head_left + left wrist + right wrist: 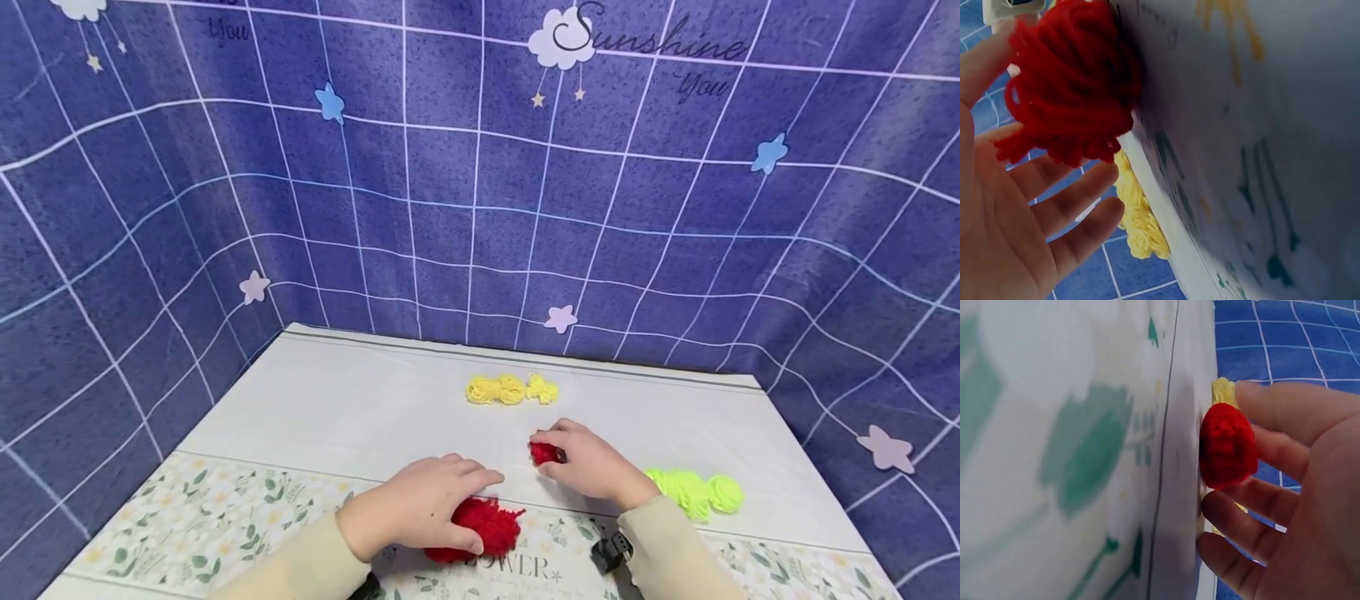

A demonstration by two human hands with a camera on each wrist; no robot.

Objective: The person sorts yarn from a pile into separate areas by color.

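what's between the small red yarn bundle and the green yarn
The right hand lies between the small red yarn bundle and the green yarn; the head view shows it.

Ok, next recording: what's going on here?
A person is handling red yarn at a table. The left hand is around a larger red bundle near the front; the right hand grips a smaller red piece farther back. Yellow yarn lies beyond, and bright green yarn lies right of the right hand.

On table (337,392): front yarn (495,527) | mid yarn (543,452) | rear yarn (495,390) | right yarn (686,492)
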